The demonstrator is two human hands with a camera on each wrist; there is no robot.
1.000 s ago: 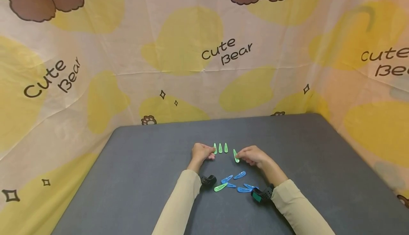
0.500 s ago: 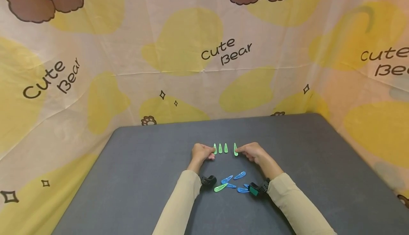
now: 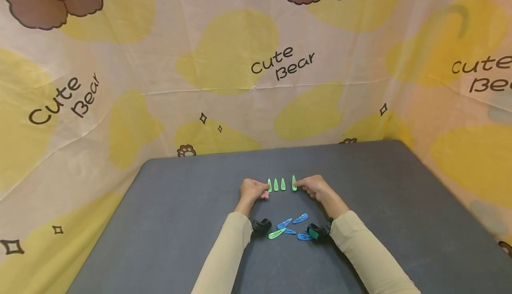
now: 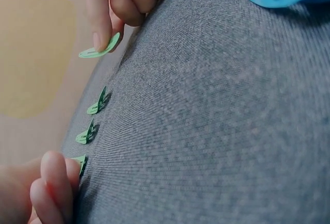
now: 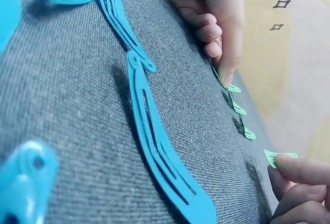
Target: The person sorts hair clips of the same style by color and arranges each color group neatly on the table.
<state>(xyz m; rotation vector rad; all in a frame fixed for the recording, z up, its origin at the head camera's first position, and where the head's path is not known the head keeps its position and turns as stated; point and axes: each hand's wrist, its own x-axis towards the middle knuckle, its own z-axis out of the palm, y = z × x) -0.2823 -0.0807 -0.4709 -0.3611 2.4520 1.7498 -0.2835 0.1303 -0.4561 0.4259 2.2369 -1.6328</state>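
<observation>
Three green snap hair clips stand side by side in a short row on the grey table. My left hand (image 3: pixel 252 190) is at the left end of the row, its fingertips pinching the leftmost green hair clip (image 3: pixel 270 185). The middle clip (image 3: pixel 276 185) and the third clip (image 3: pixel 283 184) are untouched. To the right of them, my right hand (image 3: pixel 316 186) pinches another green hair clip (image 3: pixel 294 183) between thumb and index finger. In the left wrist view this held clip (image 4: pixel 109 45) appears raised over the table, beyond the row.
Nearer my body lie several blue hair clips (image 3: pixel 300 218) in a loose group, with one green hair clip (image 3: pixel 276 234) among them. My right wrist camera (image 3: pixel 318 231) partly hides some blue clips. A printed cloth (image 3: pixel 240 107) hangs behind the table (image 3: pixel 180 223).
My right hand has moved away from my body with its green hair clip, which turned from slanted to upright, level with the row. The left hand has stayed in place.
</observation>
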